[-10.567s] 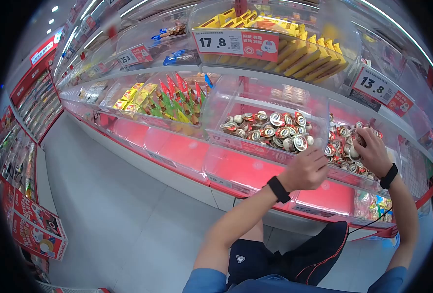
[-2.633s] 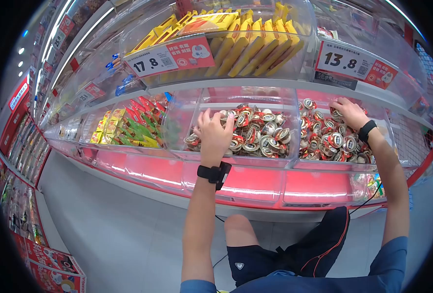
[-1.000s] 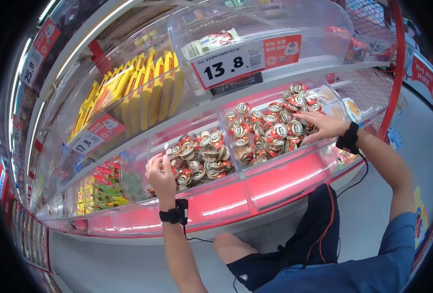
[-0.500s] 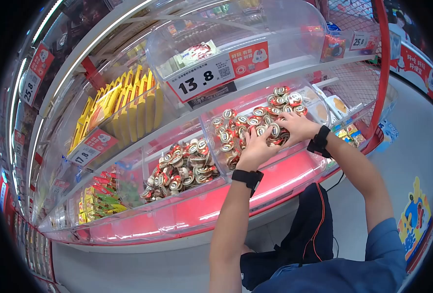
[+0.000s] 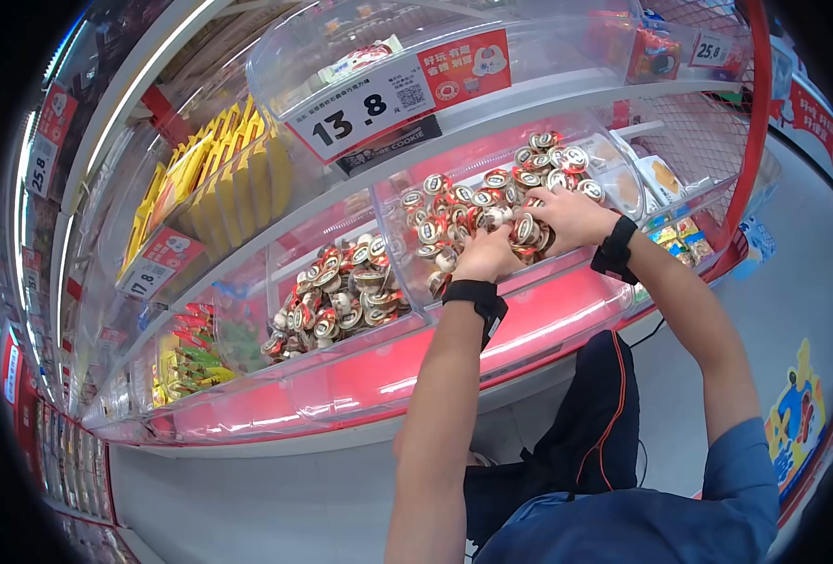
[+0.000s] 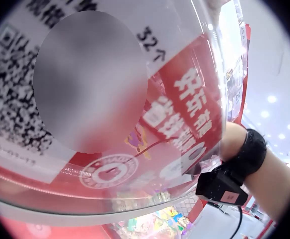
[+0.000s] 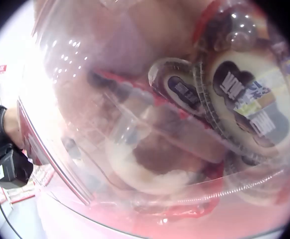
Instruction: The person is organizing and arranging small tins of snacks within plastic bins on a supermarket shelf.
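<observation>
Both hands reach into the right-hand clear bin (image 5: 529, 270) of small round snack cups (image 5: 463, 195) with red and silver-rimmed lids. My left hand (image 5: 489, 256) has its fingers down in the pile, fingertips hidden among the cups. Right beside it, my right hand (image 5: 572, 220) has its fingers and thumb bent around cups at the bin's front side. Close up in the right wrist view, a clear snack cup (image 7: 257, 102) with a dark printed label lies behind transparent plastic. The left wrist view is filled mostly by a price card (image 6: 184, 99), with the left fingers out of sight.
A neighbouring bin holds more snack cups (image 5: 337, 296). Above, a shelf carries a 13.8 price card (image 5: 369, 108) and yellow packets (image 5: 238, 179). Red mesh (image 5: 694, 141) closes the shelf's right end. A red ledge (image 5: 548, 305) runs below the bins.
The left hand came from the left-hand bin over to the right-hand one, beside the right hand, and has sunk deeper into the cups. The right hand moved inward. The view turned rightward.
</observation>
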Action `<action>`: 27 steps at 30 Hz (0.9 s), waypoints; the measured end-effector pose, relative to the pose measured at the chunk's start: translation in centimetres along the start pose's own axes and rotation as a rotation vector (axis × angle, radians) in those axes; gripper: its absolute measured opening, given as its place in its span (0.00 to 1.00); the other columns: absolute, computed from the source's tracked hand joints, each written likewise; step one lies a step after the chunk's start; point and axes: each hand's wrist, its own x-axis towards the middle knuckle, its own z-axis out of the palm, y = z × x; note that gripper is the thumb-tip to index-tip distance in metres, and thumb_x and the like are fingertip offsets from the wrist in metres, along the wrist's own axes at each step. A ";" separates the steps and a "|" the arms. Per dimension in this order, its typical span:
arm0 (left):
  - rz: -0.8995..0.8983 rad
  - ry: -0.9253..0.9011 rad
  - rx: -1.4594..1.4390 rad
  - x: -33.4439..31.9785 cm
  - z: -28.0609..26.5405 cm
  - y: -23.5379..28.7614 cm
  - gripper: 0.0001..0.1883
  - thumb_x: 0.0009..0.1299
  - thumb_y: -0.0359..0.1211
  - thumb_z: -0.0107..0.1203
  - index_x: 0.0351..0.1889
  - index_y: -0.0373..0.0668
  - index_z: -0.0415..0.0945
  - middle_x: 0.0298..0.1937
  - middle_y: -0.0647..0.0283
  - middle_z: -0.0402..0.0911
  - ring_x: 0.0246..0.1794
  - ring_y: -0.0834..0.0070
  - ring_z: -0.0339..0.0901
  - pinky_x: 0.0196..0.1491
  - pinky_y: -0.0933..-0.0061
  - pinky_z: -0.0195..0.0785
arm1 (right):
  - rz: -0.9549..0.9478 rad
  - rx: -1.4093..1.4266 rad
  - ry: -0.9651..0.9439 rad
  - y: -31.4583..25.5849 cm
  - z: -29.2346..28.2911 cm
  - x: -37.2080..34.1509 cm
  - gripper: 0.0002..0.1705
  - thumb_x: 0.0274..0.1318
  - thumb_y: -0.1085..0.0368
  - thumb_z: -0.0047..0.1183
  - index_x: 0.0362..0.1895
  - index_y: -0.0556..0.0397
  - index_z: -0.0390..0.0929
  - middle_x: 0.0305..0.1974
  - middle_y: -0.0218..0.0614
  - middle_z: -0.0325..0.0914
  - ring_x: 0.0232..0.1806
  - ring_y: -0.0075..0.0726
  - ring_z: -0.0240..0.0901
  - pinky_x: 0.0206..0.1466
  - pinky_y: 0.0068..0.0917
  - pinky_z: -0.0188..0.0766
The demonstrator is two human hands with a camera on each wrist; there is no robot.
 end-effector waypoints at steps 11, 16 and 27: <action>0.107 0.124 -0.051 0.3 0.3 -0.8 0.29 0.43 0.40 0.69 0.47 0.46 0.79 0.48 0.50 0.76 0.50 0.53 0.76 0.52 0.56 0.71 | 0.069 0.048 -0.018 -0.8 -0.6 0.3 0.42 0.26 0.55 0.71 0.55 0.45 0.72 0.52 0.39 0.67 0.51 0.49 0.71 0.49 0.43 0.72; 0.112 0.439 -0.084 -1.2 -0.1 0.0 0.25 0.45 0.39 0.67 0.44 0.45 0.82 0.40 0.52 0.80 0.44 0.57 0.79 0.49 0.59 0.71 | 0.179 0.140 0.025 -1.3 -1.2 0.3 0.41 0.26 0.61 0.69 0.54 0.47 0.71 0.50 0.41 0.67 0.48 0.51 0.72 0.47 0.44 0.73; 0.135 0.763 -0.080 -2.4 -0.5 0.8 0.26 0.47 0.33 0.64 0.48 0.51 0.81 0.58 0.52 0.72 0.50 0.54 0.75 0.51 0.59 0.71 | 0.124 0.141 0.098 -0.8 -0.4 0.2 0.38 0.29 0.60 0.66 0.52 0.51 0.70 0.48 0.42 0.68 0.50 0.50 0.71 0.50 0.43 0.73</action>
